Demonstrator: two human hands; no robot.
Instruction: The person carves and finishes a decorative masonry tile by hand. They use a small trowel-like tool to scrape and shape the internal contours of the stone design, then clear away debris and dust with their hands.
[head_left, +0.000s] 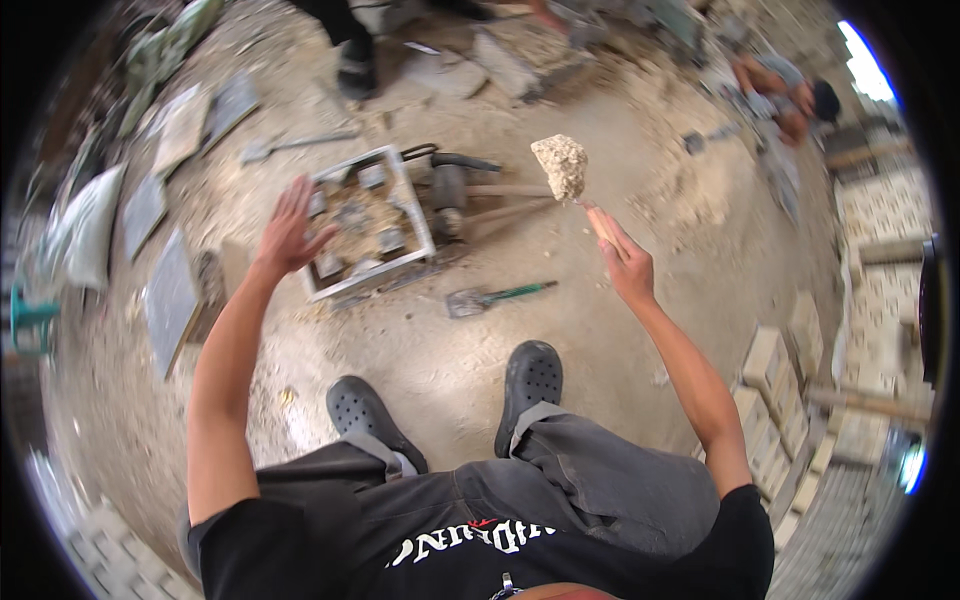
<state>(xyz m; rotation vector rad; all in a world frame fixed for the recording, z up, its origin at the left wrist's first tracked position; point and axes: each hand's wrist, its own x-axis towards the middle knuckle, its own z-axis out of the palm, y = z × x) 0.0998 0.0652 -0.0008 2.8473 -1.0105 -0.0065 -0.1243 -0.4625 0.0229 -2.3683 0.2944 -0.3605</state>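
Note:
My right hand [630, 265] is wrapped round the wooden handle [602, 226] of a trowel, held out over the floor to the right. A lump of pale, crumbly sandy mix [562, 165] covers its blade. On the left, a square metal mould frame [413, 205] lies at a slant, with sandy mix [355, 215] and several grey blocks inside. My left hand [290, 228] is stretched flat, fingers extended, at the frame's left edge; whether it touches the rim I cannot tell. A dark motor-like part [447, 195] sits against the frame's right side.
A flat tool with a green handle [520, 291] lies before my feet. Grey slabs [168, 295] and sacks [95, 240] are at left, stacked blocks [770, 370] at right. A person [785, 95] crouches at far right; another person's shoe [356, 72] stands at the back.

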